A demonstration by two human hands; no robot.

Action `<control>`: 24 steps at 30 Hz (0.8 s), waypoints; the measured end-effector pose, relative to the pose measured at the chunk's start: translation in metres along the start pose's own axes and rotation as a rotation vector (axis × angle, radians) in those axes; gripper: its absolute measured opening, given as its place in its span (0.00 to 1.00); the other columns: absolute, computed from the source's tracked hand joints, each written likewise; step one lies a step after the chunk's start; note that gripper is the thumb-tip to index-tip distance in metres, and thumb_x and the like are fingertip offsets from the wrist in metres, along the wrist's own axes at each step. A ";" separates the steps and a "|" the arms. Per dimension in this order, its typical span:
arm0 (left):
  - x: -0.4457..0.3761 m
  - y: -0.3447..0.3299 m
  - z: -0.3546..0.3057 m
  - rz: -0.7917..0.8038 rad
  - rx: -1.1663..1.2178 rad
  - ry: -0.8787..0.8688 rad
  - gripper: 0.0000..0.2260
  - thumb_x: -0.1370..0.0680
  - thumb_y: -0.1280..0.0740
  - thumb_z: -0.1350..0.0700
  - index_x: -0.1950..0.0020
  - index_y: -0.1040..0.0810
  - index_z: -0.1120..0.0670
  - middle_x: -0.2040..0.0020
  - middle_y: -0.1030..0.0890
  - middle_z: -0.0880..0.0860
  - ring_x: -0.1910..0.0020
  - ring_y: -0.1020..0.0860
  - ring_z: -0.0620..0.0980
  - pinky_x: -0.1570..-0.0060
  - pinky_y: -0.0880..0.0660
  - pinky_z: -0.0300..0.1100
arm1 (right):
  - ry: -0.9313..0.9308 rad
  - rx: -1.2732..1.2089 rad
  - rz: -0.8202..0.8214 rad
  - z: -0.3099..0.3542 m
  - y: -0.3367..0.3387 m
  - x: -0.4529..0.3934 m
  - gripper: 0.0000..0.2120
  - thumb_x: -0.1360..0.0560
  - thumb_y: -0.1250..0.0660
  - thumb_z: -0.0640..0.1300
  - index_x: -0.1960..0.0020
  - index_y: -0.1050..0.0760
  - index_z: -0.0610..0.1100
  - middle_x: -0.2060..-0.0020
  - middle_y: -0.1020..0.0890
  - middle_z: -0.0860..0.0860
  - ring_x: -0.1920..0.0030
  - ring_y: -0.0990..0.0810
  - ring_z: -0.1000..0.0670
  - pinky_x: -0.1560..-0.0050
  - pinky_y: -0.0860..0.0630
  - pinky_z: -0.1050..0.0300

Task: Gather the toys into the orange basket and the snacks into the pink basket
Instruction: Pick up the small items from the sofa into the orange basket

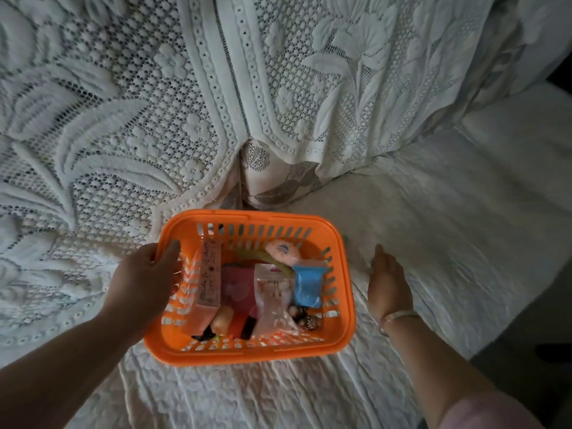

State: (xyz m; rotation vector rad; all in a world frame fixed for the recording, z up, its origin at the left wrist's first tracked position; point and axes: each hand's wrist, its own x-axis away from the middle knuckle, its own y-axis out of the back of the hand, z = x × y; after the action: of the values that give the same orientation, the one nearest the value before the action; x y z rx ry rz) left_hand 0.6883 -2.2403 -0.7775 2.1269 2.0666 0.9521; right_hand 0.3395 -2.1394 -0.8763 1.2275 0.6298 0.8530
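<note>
- Basket first: orange basket sits on the white quilted sofa seat, low centre of view, just in front of the lace cover draped over the backrest.
- We read its long axis running from us toward the backrest, far end tipped slightly left; opening faces up.
- Left hand grips the basket's left rim near the far corner, thumb over the rim's top edge, fingers wrapped down the outer wall.
- Right hand lies flat on the seat just right of the basket, fingers stretched toward the backrest, holding nothing; we can't tell if it touches the basket wall. Pale bracelet on that wrist.
- Inside we see a long pink box along the left wall, lengthwise with the basket, a clear packet in the middle, a blue packet to the right, a pink plush toy at the far end.
- Small dark bits at the near end, too murky for us to name.
</note>
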 end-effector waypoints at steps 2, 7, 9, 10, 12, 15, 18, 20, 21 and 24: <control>0.004 0.003 -0.001 -0.014 0.006 0.010 0.13 0.18 0.36 0.48 0.56 0.20 0.54 0.61 0.16 0.56 0.64 0.19 0.57 0.58 0.20 0.55 | 0.008 0.001 -0.035 -0.007 0.011 0.005 0.27 0.26 0.41 0.27 0.28 0.39 0.33 0.34 0.31 0.33 0.34 0.32 0.34 0.36 0.32 0.45; 0.023 0.010 -0.005 -0.029 -0.013 0.023 0.14 0.19 0.36 0.47 0.57 0.21 0.54 0.62 0.16 0.58 0.62 0.18 0.62 0.53 0.19 0.64 | 0.095 -0.114 -0.193 0.011 0.061 0.020 0.24 0.25 0.41 0.28 0.29 0.36 0.36 0.34 0.31 0.37 0.34 0.31 0.39 0.37 0.30 0.49; 0.029 0.014 -0.005 -0.025 -0.025 0.023 0.14 0.19 0.36 0.46 0.57 0.21 0.53 0.61 0.16 0.59 0.61 0.18 0.63 0.53 0.20 0.64 | 0.222 -0.220 -0.293 0.034 0.082 0.036 0.23 0.24 0.41 0.31 0.30 0.34 0.40 0.34 0.31 0.41 0.35 0.29 0.41 0.39 0.27 0.51; 0.034 0.018 -0.005 -0.022 -0.033 0.014 0.14 0.19 0.37 0.45 0.57 0.22 0.53 0.61 0.16 0.59 0.61 0.18 0.64 0.53 0.20 0.64 | 0.297 -0.261 -0.321 0.050 0.094 0.049 0.22 0.24 0.42 0.34 0.30 0.34 0.43 0.35 0.31 0.43 0.35 0.29 0.43 0.40 0.26 0.51; 0.039 0.023 -0.006 -0.027 -0.048 0.007 0.15 0.19 0.37 0.44 0.58 0.22 0.53 0.61 0.16 0.58 0.61 0.18 0.64 0.53 0.20 0.64 | 0.465 -0.268 -0.298 0.080 0.109 0.081 0.21 0.24 0.45 0.39 0.32 0.34 0.47 0.36 0.32 0.47 0.36 0.29 0.46 0.39 0.29 0.56; 0.050 0.034 -0.013 -0.017 -0.056 0.012 0.15 0.18 0.38 0.46 0.59 0.23 0.53 0.60 0.16 0.60 0.60 0.18 0.64 0.54 0.19 0.61 | 0.686 -0.180 -0.136 0.108 0.114 0.122 0.19 0.27 0.42 0.38 0.36 0.31 0.47 0.37 0.31 0.50 0.39 0.29 0.49 0.39 0.31 0.60; 0.058 0.044 -0.018 -0.015 -0.051 -0.001 0.15 0.18 0.38 0.45 0.59 0.23 0.54 0.59 0.16 0.62 0.58 0.17 0.66 0.54 0.19 0.63 | 0.712 -0.085 -0.015 0.110 0.103 0.144 0.15 0.23 0.40 0.47 0.37 0.27 0.47 0.33 0.31 0.48 0.35 0.29 0.47 0.38 0.29 0.51; 0.059 0.048 -0.019 -0.005 -0.051 -0.014 0.15 0.18 0.38 0.45 0.58 0.24 0.54 0.58 0.16 0.63 0.57 0.17 0.67 0.54 0.19 0.64 | 0.662 -0.083 0.002 0.105 0.098 0.150 0.18 0.20 0.47 0.53 0.35 0.28 0.49 0.30 0.32 0.48 0.32 0.31 0.46 0.35 0.30 0.50; 0.059 0.048 -0.018 0.001 -0.057 -0.015 0.15 0.18 0.38 0.45 0.59 0.24 0.53 0.58 0.16 0.63 0.57 0.17 0.67 0.54 0.19 0.65 | 0.634 -0.106 -0.013 0.104 0.097 0.151 0.19 0.19 0.49 0.54 0.34 0.29 0.50 0.29 0.33 0.48 0.32 0.31 0.47 0.34 0.31 0.51; 0.059 0.048 -0.019 0.012 -0.051 -0.008 0.15 0.18 0.38 0.45 0.58 0.23 0.53 0.58 0.16 0.62 0.58 0.17 0.66 0.54 0.19 0.65 | 0.490 -0.176 -0.114 0.097 0.101 0.142 0.20 0.20 0.50 0.51 0.31 0.32 0.49 0.28 0.34 0.48 0.30 0.33 0.50 0.33 0.33 0.55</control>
State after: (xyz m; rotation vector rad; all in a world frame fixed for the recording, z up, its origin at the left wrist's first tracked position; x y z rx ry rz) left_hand 0.7195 -2.1991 -0.7182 2.1172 2.0057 0.9851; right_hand 0.4739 -2.0625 -0.7509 0.8156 0.9852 1.0981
